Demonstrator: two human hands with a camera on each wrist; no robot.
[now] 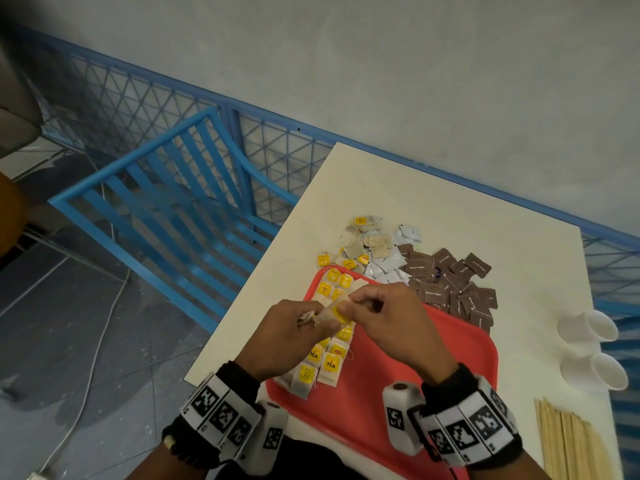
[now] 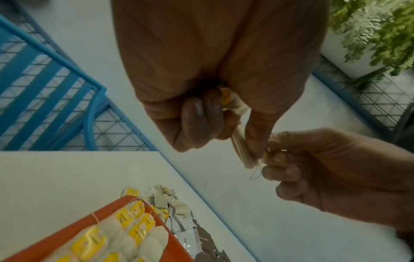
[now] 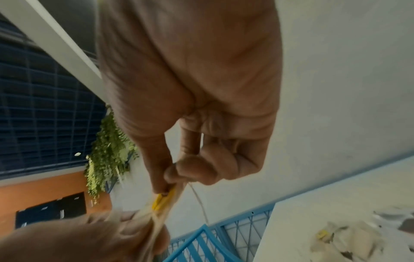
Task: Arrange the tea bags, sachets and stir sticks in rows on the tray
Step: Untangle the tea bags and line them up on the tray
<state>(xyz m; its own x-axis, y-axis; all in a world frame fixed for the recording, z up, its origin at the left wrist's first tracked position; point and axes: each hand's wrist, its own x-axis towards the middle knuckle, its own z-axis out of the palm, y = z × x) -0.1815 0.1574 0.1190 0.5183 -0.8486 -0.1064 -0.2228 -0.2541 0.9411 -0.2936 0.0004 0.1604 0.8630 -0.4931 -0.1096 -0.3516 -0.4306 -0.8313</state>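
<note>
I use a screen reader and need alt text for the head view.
Both hands, left hand and right hand, pinch one tea bag above a red tray with tea bags in rows along its left side. Beyond the tray lie loose tea bags and brown sachets; at right, two white cups and stir sticks.

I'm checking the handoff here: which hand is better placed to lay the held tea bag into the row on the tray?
Probably the left hand: it grips the tea bag right above the row on the tray; the right hand only pinches its yellow tag.
</note>
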